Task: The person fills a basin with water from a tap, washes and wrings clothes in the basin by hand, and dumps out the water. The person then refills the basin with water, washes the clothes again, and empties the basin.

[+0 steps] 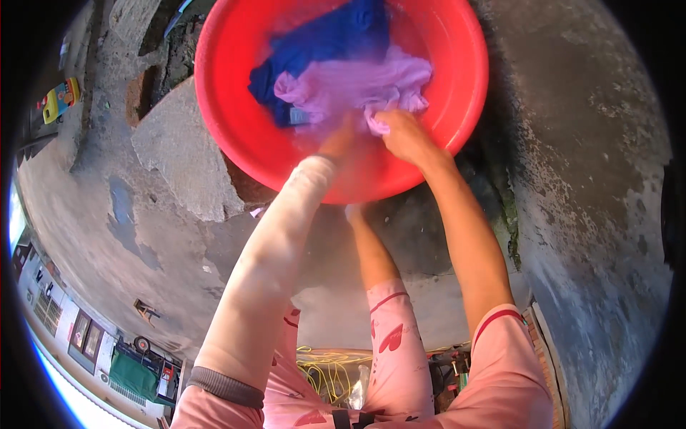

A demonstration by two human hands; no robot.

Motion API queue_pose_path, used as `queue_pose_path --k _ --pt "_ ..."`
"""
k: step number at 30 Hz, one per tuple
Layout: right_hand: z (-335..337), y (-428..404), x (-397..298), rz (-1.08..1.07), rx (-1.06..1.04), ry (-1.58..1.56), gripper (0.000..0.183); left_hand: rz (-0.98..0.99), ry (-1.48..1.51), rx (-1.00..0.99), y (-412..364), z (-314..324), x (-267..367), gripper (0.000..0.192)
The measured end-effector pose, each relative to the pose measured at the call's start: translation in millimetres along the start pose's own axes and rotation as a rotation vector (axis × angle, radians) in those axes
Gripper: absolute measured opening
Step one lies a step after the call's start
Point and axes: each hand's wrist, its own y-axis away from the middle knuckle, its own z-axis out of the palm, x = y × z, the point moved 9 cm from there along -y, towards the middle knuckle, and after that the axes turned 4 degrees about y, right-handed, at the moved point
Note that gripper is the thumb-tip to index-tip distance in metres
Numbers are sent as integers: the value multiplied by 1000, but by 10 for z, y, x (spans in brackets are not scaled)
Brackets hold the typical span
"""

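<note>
A large red plastic basin [461, 96] stands in front of me with wet clothes in it. My right hand [404, 134] grips a bunched edge of a pink-lilac garment [353, 80] near the basin's near side. My left hand [341, 134] reaches in beside it, touching or close to the same garment; blur hides its fingers, so its grip cannot be made out. Behind the pink cloth lies a dark blue garment [332, 40], with a pale label [299, 116] at its lower edge. A light sleeve [257, 257] covers my left forearm, while the right forearm is bare.
A flat stone slab [185, 155] and a brick [141, 95] lie left of the basin. Farther left is a yellow jug [60, 101]. A rough concrete wall or floor surface [584, 177] runs along the right. Yellow cord [329, 370] is tangled behind my legs.
</note>
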Motion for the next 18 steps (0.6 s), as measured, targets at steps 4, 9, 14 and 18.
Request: queue_pose_path --k 4,9,14,18 --pt "-711 537 -762 41 -40 -420 31 110 243 132 707 -532 498 32" --pt "-626 1311 -50 848 373 -1424 48 202 447 -16 1574 -1010 1786 22" --pt "129 799 -457 420 22 -1197 50 321 578 -160 2097 -1170 2340 21" --pt "178 1027 -175 383 210 -1055 43 210 774 52 1817 -1648 1933 23"
